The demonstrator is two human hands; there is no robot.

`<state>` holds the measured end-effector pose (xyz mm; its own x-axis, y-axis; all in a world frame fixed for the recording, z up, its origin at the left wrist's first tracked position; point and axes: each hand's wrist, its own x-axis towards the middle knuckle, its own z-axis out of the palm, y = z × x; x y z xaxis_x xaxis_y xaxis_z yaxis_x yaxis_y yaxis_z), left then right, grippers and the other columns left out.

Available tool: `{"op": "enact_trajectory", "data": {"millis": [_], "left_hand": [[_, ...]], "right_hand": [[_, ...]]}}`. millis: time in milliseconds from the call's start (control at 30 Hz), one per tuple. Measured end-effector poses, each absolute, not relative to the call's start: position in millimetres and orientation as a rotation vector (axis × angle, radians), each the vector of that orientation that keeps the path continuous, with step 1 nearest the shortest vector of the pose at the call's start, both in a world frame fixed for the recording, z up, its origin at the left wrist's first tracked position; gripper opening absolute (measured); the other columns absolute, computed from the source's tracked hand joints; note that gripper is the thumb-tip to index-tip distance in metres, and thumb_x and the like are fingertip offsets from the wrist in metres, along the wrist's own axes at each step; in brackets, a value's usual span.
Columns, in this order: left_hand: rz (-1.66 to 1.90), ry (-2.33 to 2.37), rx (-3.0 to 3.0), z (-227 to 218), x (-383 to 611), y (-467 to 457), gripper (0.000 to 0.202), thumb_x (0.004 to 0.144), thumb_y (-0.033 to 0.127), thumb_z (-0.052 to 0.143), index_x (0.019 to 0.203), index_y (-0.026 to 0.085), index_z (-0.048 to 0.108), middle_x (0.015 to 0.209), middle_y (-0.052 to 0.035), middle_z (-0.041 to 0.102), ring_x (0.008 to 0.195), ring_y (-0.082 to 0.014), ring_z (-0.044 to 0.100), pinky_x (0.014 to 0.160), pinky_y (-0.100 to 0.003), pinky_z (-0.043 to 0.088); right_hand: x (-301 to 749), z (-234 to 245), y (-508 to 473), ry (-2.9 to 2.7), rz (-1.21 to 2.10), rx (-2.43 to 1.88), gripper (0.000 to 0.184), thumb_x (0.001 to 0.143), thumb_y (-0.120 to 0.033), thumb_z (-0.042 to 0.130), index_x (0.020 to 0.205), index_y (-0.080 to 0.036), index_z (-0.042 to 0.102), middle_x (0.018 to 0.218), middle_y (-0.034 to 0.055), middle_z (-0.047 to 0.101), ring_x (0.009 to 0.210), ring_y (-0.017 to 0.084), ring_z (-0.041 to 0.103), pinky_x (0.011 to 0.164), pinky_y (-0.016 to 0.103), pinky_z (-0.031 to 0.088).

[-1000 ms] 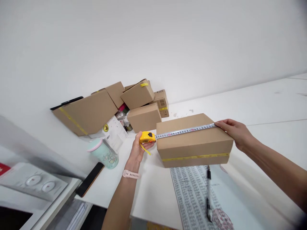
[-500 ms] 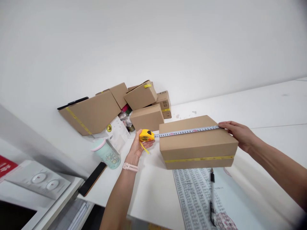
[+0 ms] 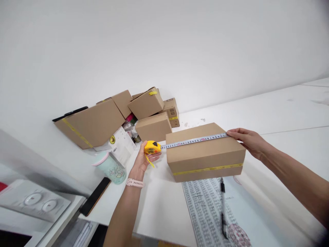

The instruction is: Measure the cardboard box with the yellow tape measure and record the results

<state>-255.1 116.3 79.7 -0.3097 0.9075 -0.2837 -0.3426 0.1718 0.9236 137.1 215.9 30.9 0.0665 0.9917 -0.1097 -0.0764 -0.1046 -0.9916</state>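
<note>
Curling around the yellow tape-measure case (image 3: 152,147), the left hand (image 3: 144,159) has a firm, closed grip on it, just beyond the left end of a brown cardboard box (image 3: 205,156). From the case the metal blade (image 3: 195,141) runs along the box's top to the right hand (image 3: 245,139), whose fingertips press near its end at the right edge; that grip is nearly closed, thumb hidden. The box sits on the white worktop (image 3: 159,206), a strip of yellow tape along its near side. Nearer the camera lie a printed sheet (image 3: 197,206) and, on it, a black-and-clear pen (image 3: 223,209). To the left, a pale green tumbler (image 3: 110,168) stands near a dark, flat, phone-like object (image 3: 96,195) at the worktop's edge. Farther back, more cardboard boxes (image 3: 154,127) are piled by a plain white wall (image 3: 180,51). At lower left is a white unit (image 3: 36,200) with two round knobs.
</note>
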Motion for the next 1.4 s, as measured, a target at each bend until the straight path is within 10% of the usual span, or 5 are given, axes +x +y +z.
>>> {"op": "enact_trajectory", "data": {"millis": [433,700,800,967,1400], "left_hand": [[1.468,1.237,0.783,93.2,-240.3,101.6,0.043,0.091,0.042,0.059,0.108,0.004,0.065,0.087,-0.016,0.076,0.071,-0.0243,0.075,0.066,-0.03,0.061],[0.888,0.752,1.042,67.8,-176.4,-0.9,0.087,0.06,0.029,0.09,0.138,0.024,0.052,0.117,-0.0117,0.066,0.067,-0.0175,0.069,0.055,-0.028,0.06],[0.866,0.636,0.91,36.7,-126.2,-20.6,0.08,0.047,0.02,0.093,0.121,0.017,0.061,0.107,-0.0079,0.066,0.08,-0.0149,0.069,0.066,-0.019,0.057],[1.112,0.523,0.753,22.9,-64.2,-1.1,0.061,0.061,0.049,0.081,0.106,0.019,0.053,0.101,-0.0067,0.064,0.051,-0.0153,0.067,0.033,-0.019,0.047],[1.274,0.54,0.627,36.0,-18.7,27.6,0.07,0.063,0.064,0.073,0.111,0.018,0.052,0.096,-0.0046,0.059,0.054,-0.0174,0.07,0.037,-0.019,0.048]], "right_hand": [[132.2,70.1,212.3,-1.526,0.895,-1.621,0.015,0.081,-0.029,0.062,0.093,-0.022,0.067,0.079,0.0054,0.067,0.08,0.023,0.062,0.071,0.035,0.046],[122.5,137.2,214.2,-1.754,1.009,-1.186,0.023,0.083,-0.035,0.063,0.104,-0.027,0.067,0.105,0.0077,0.068,0.104,0.026,0.061,0.093,0.04,0.048],[103.9,140.4,223.7,-1.975,1.062,-1.079,0.026,0.077,-0.043,0.07,0.097,-0.027,0.069,0.097,0.0071,0.069,0.097,0.027,0.062,0.088,0.041,0.05],[67.9,120.7,257.9,-1.956,1.157,-1.119,0.029,0.069,-0.045,0.079,0.083,-0.022,0.07,0.089,0.0057,0.07,0.086,0.022,0.061,0.082,0.036,0.049],[44.7,72.0,311.7,-2.017,1.115,-1.232,0.028,0.069,-0.046,0.077,0.07,-0.019,0.068,0.07,0.0044,0.068,0.065,0.018,0.058,0.061,0.03,0.048]]}}
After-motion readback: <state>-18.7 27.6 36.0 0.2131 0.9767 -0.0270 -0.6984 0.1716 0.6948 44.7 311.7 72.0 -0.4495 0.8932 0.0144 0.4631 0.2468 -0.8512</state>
